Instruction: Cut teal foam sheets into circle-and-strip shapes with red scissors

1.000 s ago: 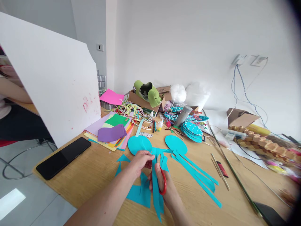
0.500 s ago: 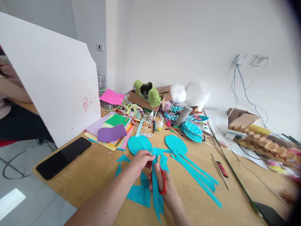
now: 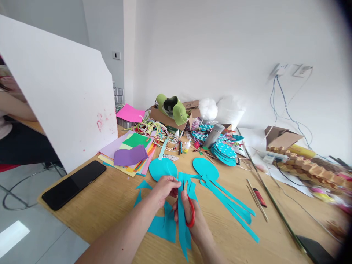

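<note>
My left hand (image 3: pixel 167 187) pinches the upper edge of a long turquoise paper strip (image 3: pixel 182 220). Red-handled scissors (image 3: pixel 191 215) are gripped in my right hand (image 3: pixel 197 222), their blades against the strip near its top end. Part of the scissors is hidden behind the paper and fingers. Just beyond my hands lie a turquoise paper oval (image 3: pixel 162 168) and a second oval (image 3: pixel 205 168) with long strips (image 3: pixel 233 209) trailing from it. Under my left forearm rests a turquoise offcut (image 3: pixel 165 229) with a curved cut-out.
A black phone (image 3: pixel 74 184) lies at the table's left edge. Coloured sheets (image 3: pixel 131 156), a glue bottle (image 3: pixel 186 146), a grey flask (image 3: pixel 213 135) and dotted turquoise ovals (image 3: pixel 224 153) stand farther back. Thin sticks (image 3: pixel 257 201) and a long rod (image 3: pixel 271 192) are at the right. A white board (image 3: pixel 63 99) rises left.
Almost nothing differs. Both hands, the scissors and the strip keep the same place; the view shifts very slightly.
</note>
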Demonstrator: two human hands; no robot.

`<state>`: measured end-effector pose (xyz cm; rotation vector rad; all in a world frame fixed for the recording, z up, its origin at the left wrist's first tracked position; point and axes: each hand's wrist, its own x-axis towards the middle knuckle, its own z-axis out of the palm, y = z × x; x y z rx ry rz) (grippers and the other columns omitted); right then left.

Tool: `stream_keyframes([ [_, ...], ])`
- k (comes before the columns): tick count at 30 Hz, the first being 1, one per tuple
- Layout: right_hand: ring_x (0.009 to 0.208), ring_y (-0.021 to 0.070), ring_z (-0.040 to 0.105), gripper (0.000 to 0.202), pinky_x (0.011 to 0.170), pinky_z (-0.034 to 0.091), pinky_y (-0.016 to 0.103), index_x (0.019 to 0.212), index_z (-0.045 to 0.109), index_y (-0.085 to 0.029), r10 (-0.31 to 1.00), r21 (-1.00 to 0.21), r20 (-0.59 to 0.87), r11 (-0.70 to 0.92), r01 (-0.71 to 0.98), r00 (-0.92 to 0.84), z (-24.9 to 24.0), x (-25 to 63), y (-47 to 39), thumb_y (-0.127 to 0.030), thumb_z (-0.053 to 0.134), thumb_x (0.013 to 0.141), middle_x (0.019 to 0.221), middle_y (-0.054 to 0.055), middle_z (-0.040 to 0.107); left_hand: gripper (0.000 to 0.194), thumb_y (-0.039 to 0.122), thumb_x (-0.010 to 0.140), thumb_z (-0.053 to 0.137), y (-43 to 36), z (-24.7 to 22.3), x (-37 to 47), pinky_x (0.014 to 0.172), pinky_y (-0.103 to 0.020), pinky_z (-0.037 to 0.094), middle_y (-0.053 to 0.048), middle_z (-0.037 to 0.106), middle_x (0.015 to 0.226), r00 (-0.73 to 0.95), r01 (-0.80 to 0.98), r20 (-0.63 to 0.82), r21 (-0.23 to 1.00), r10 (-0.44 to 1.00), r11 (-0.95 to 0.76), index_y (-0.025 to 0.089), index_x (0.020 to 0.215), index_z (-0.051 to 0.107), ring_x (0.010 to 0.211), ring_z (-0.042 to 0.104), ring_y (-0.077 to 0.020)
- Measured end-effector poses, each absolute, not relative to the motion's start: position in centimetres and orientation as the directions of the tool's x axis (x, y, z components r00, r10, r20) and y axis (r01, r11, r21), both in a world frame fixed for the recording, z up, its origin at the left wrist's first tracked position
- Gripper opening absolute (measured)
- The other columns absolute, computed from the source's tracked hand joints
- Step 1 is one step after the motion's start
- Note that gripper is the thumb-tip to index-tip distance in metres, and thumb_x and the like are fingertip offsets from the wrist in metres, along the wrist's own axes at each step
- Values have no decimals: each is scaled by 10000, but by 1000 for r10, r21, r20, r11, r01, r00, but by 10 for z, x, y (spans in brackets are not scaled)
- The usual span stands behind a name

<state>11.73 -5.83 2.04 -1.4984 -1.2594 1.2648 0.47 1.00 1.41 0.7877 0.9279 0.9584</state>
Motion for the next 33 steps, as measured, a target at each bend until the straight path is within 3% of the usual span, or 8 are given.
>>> stream_keyframes([
  [3, 453, 159, 544, 619, 480, 423, 266, 657, 615, -188, 975, -974, -208, -198, 113, -81, 22, 117, -58, -723, 356, 834, 467, 33, 587, 411, 425, 472, 802, 9, 14, 4, 522, -249, 349, 54, 497, 466, 293, -329, -287, 865, 912, 378, 175, 570, 491, 451, 462, -87],
  [10, 449, 159, 533, 608, 467, 403, 261, 742, 651, -171, 969, -973, -229, -224, 56, -94, 24, 118, -58, -700, 372, 846, 471, 36, 584, 396, 421, 492, 792, 9, 17, 5, 512, -250, 343, 59, 468, 476, 310, -361, -270, 853, 912, 376, 178, 570, 489, 463, 447, -90],
  [17, 452, 147, 530, 604, 468, 405, 247, 709, 639, -175, 963, -968, -251, -250, 22, -96, 26, 117, -59, -711, 390, 832, 468, 36, 576, 410, 449, 502, 790, 9, 19, 5, 502, -247, 346, 53, 486, 499, 320, -360, -273, 851, 907, 383, 177, 589, 496, 475, 458, -94],
  [33, 449, 173, 541, 614, 477, 417, 282, 728, 650, -174, 968, -967, -233, -221, 126, -90, 32, 116, -61, -710, 369, 838, 459, 39, 567, 415, 518, 562, 730, 8, 17, 7, 507, -234, 357, 57, 489, 523, 229, -317, -209, 907, 951, 276, 181, 646, 504, 492, 476, -92],
])
